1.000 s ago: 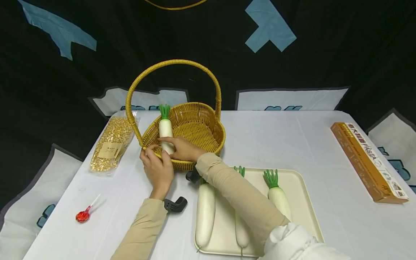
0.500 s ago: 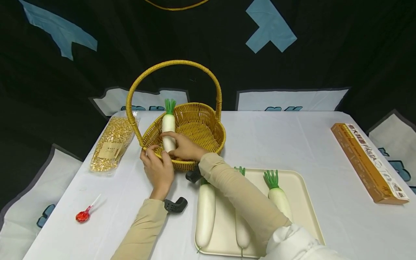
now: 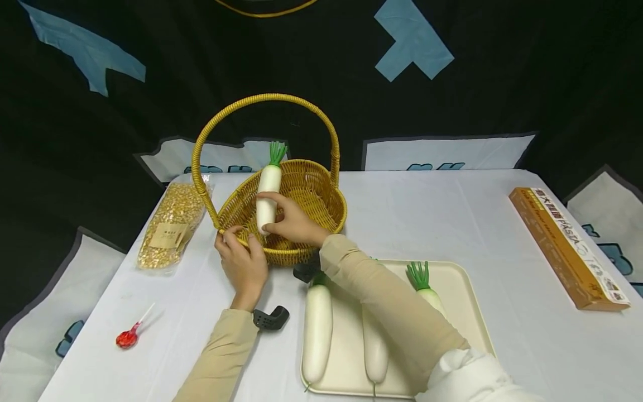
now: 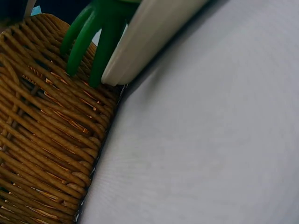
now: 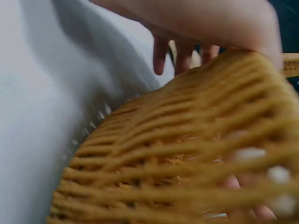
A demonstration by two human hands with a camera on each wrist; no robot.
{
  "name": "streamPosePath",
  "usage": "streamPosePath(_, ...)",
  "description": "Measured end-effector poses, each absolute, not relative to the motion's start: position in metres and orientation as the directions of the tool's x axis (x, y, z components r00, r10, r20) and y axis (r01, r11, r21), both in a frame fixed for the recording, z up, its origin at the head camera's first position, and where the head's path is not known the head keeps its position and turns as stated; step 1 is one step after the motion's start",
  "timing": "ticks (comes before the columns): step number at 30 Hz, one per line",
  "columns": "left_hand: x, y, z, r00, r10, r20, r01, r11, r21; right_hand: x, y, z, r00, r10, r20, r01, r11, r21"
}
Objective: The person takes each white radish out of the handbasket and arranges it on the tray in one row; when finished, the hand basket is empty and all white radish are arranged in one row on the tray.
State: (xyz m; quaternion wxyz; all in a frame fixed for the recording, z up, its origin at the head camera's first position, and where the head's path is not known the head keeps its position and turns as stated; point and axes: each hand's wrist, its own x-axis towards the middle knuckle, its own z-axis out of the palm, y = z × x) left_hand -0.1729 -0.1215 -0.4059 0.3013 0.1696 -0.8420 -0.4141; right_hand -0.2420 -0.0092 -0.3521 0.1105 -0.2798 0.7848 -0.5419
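A wicker basket (image 3: 291, 257) with a tall arched handle stands at the back of the table, left of middle. My right hand (image 3: 296, 221) reaches over its front rim and grips a white daikon radish (image 3: 270, 181) between thumb and fingers. Its green leaf stubs point up and its root end is down inside the basket, tilted slightly right. At the front left rim my left hand (image 3: 243, 262) holds the basket, fingertips bent over the edge. Woven basket wall (image 4: 42, 126) fills the left of the left wrist view. In the right wrist view the weave (image 5: 154, 154) is blurred.
A cream tray (image 3: 467, 312) holds more daikon radishes, one (image 3: 317, 335) along its left edge; my right forearm crosses over it. A bag of corn kernels (image 3: 173, 218) lies left of the basket, a red lollipop (image 3: 128, 338) front left, a pasta box (image 3: 567, 251) far right.
My right hand has moved up and right with the daikon, which now leans slightly right near the basket's middle. The left hand has stayed at the rim.
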Motion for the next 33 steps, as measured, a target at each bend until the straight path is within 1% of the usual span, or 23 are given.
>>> streamPosePath(4, -0.172, -0.123, -0.405, -0.763, -0.538, 0.358, -0.042, 0.594, 0.803, -0.239, 0.000, -0.341, -0.825, -0.552, 0.120, -0.304, 0.253, -0.919)
streamPosePath(8, -0.170, -0.126, -0.404, -0.767, -0.535, 0.355, -0.038, 0.591, 0.806, -0.231, 0.009, -0.326, -0.816, -0.564, 0.129, -0.327, 0.265, -0.907)
streamPosePath(15, -0.168, -0.131, -0.404, -0.760, -0.544, 0.356, -0.039, 0.584, 0.811, -0.209, 0.030, -0.305, -0.767, -0.609, 0.202, -0.425, 0.245, -0.872)
streamPosePath(17, -0.169, -0.132, -0.405, -0.761, -0.542, 0.358, -0.036, 0.586, 0.810, -0.201, 0.040, -0.300, -0.757, -0.618, 0.210, -0.425, 0.223, -0.878)
streamPosePath(20, -0.170, -0.131, -0.407, -0.757, -0.542, 0.365, -0.031, 0.588, 0.809, -0.187, 0.061, -0.294, -0.750, -0.630, 0.203, -0.419, 0.214, -0.882)
streamPosePath(25, -0.170, -0.129, -0.408, -0.750, -0.541, 0.381, -0.017, 0.591, 0.806, -0.165, 0.107, -0.292, -0.744, -0.640, 0.193, -0.432, 0.241, -0.869)
streamPosePath(28, -0.171, -0.127, -0.408, -0.750, -0.534, 0.391, -0.008, 0.598, 0.802, -0.152, 0.140, -0.296, -0.753, -0.631, 0.184, -0.431, 0.262, -0.863)
streamPosePath(33, -0.172, -0.124, -0.410, -0.759, -0.519, 0.392, -0.006, 0.608, 0.794, -0.129, 0.197, -0.309, -0.797, -0.585, 0.153, -0.406, 0.331, -0.852)
